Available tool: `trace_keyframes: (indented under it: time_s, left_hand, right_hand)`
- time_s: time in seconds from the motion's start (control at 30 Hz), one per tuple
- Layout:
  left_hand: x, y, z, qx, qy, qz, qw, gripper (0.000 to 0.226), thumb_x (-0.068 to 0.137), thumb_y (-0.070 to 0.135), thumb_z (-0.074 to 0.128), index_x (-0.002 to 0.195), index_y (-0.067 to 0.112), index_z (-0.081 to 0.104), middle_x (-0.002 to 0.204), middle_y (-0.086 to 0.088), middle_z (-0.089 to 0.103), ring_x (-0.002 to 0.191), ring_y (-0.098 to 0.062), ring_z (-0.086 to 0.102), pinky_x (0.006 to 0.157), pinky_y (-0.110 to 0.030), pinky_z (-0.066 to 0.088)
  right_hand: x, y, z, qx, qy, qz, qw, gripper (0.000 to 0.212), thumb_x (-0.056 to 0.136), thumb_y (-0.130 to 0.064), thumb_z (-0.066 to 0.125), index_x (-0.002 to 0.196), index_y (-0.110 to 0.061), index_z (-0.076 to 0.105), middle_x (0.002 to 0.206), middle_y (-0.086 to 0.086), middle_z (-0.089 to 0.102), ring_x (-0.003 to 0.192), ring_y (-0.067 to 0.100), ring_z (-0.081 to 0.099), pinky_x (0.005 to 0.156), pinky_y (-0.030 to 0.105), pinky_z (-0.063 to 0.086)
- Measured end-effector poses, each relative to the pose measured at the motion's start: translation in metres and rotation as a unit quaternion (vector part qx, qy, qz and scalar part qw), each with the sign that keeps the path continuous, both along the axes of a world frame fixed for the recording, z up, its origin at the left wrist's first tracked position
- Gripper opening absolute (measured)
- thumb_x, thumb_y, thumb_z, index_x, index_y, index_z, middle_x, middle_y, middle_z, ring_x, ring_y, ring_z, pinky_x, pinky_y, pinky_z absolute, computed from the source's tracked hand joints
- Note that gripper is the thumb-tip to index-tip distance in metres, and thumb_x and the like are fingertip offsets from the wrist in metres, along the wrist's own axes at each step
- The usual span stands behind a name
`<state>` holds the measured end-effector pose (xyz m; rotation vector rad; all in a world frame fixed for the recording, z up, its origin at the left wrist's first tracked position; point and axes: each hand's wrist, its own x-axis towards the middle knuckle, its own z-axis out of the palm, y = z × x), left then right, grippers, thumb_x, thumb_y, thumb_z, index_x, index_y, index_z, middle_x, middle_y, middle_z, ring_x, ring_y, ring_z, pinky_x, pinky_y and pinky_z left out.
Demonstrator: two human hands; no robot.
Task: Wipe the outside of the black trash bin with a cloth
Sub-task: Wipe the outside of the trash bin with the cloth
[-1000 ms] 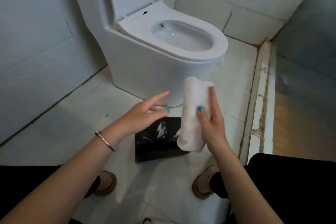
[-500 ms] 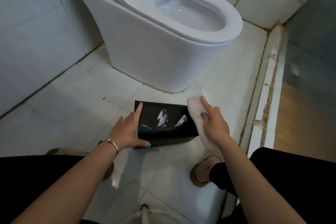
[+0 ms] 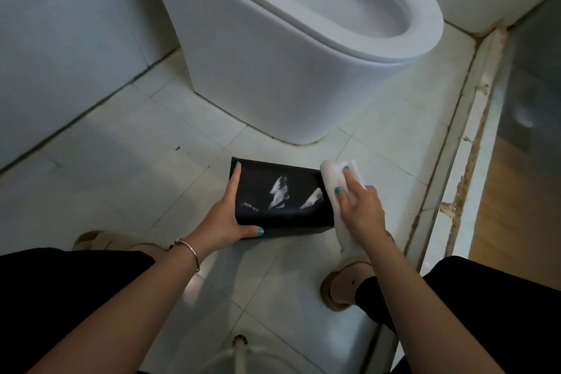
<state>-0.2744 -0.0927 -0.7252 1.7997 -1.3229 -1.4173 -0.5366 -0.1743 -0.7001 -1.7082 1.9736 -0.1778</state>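
The black trash bin [image 3: 282, 200] stands on the tiled floor [image 3: 127, 146], just in front of the base of the white toilet [image 3: 273, 64] and between my two feet. Its top face shows pale white marks or reflections; I cannot tell which.

My left hand [image 3: 223, 215] holds the bin's left side. The index finger lies straight along the left edge toward the far corner, and the thumb hooks over the near edge, so the grip is closed on the bin. A thin bracelet [image 3: 189, 252] sits on that wrist.

My right hand [image 3: 359, 206] presses a white cloth [image 3: 340, 173] against the bin's right side. The fingers lie over the cloth, curled lightly round it, so this grip is closed on the cloth. The cloth's upper end stands above the bin's far right corner; its lower end hangs below my palm toward the floor.

A tan sandal [image 3: 343, 285] is on my right foot, near the bin's right side. A second sandal [image 3: 91, 238] shows left of the bin, partly hidden by my dark trousers. A worn, stained threshold strip [image 3: 467, 143] runs along the right of the floor, with wood flooring [image 3: 516, 206] beyond it.
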Motion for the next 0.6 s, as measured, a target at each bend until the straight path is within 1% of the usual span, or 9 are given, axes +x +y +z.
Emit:
trace_keyframes:
  time_s: [0.1,0.2,0.3,0.4,0.43,0.5,0.53,0.6]
  left_hand:
    - [-0.002,0.001,0.002,-0.001,-0.009,0.008,1.000,0.134,0.073,0.008,0.083,0.144,0.051,-0.022,0.122,0.015,0.047,0.103,-0.006,0.053,0.085,-0.016,0.045]
    - [-0.008,0.003,0.002,-0.006,-0.010,0.037,0.999,0.135,0.072,0.004,0.083,0.145,0.051,-0.020,0.122,0.014,0.047,0.104,-0.007,0.053,0.084,-0.018,0.046]
    - [-0.013,0.003,0.001,-0.011,-0.006,0.076,0.997,0.135,0.069,-0.001,0.083,0.146,0.054,-0.013,0.120,0.014,0.051,0.105,-0.009,0.056,0.079,-0.014,0.047]
    - [-0.015,0.004,0.000,-0.011,-0.001,0.087,0.996,0.135,0.067,-0.002,0.083,0.146,0.054,-0.011,0.120,0.013,0.053,0.106,-0.010,0.058,0.080,-0.014,0.048]
    - [-0.014,0.004,0.000,-0.010,-0.002,0.085,0.996,0.135,0.067,-0.002,0.083,0.147,0.054,-0.011,0.121,0.012,0.054,0.105,-0.010,0.058,0.079,-0.011,0.047]
    - [-0.012,0.004,0.002,-0.009,-0.005,0.079,0.997,0.135,0.068,-0.001,0.083,0.146,0.054,-0.012,0.119,0.012,0.054,0.099,-0.008,0.058,0.070,-0.005,0.045]
    - [-0.012,0.005,0.003,-0.005,-0.004,0.075,0.997,0.135,0.068,-0.001,0.083,0.146,0.054,-0.013,0.117,0.013,0.054,0.095,-0.006,0.058,0.067,-0.004,0.045]
    - [-0.011,0.006,0.003,-0.002,0.002,0.072,0.997,0.134,0.070,-0.001,0.082,0.145,0.054,-0.014,0.116,0.012,0.054,0.092,-0.005,0.057,0.066,-0.003,0.046]
  right_hand:
    - [0.001,0.000,-0.001,-0.010,0.010,0.000,1.000,0.048,0.100,-0.046,0.037,0.147,-0.045,0.028,0.124,0.012,0.043,0.086,0.021,0.045,0.088,0.036,0.041]
    - [0.005,0.002,-0.003,-0.014,0.020,-0.007,1.000,0.047,0.101,-0.045,0.035,0.147,-0.044,0.029,0.122,0.012,0.044,0.085,0.021,0.045,0.086,0.035,0.041]
    - [0.011,0.003,-0.001,-0.008,0.021,-0.034,0.999,0.046,0.100,-0.045,0.035,0.146,-0.045,0.031,0.122,0.012,0.044,0.089,0.027,0.051,0.086,0.036,0.041]
    - [0.030,0.010,0.001,0.002,0.016,-0.034,0.999,0.046,0.100,-0.045,0.036,0.146,-0.045,0.030,0.125,0.010,0.041,0.096,0.033,0.056,0.088,0.036,0.042]
    - [0.036,0.014,0.001,-0.001,0.017,-0.016,1.000,0.046,0.100,-0.045,0.036,0.146,-0.045,0.030,0.126,0.009,0.040,0.096,0.033,0.056,0.087,0.036,0.042]
    - [0.041,0.017,0.001,-0.011,0.020,0.016,1.000,0.046,0.100,-0.047,0.037,0.145,-0.045,0.032,0.124,0.008,0.040,0.093,0.031,0.057,0.083,0.034,0.042]
    - [0.039,0.016,0.000,-0.016,0.020,0.017,1.000,0.045,0.099,-0.047,0.038,0.145,-0.046,0.033,0.123,0.008,0.041,0.092,0.030,0.056,0.081,0.034,0.042]
    - [0.029,0.014,-0.002,-0.021,0.013,-0.010,1.000,0.045,0.099,-0.047,0.038,0.144,-0.046,0.034,0.122,0.008,0.042,0.088,0.027,0.053,0.082,0.035,0.043]
